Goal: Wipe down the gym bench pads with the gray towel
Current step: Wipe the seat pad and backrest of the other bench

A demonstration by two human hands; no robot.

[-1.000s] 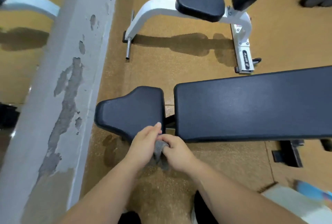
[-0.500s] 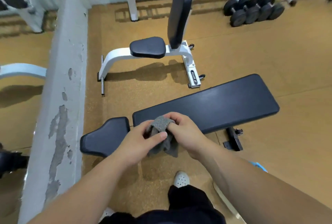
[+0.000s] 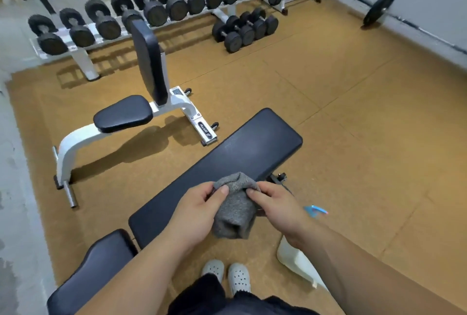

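Above flat bench pad [image 3: 247, 152], gray towel [image 3: 233, 209].

Head camera looks down, standing, over bench [image 3: 247, 152]

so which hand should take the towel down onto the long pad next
Probably the left hand: it already sits over the long pad, pinching the gray towel. The right hand grips it too, but beyond the pad's near edge.

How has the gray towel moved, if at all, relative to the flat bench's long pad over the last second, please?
Yes. The gray towel, held by both the left hand and right hand, has risen from below the long pad's near edge to in front of it.
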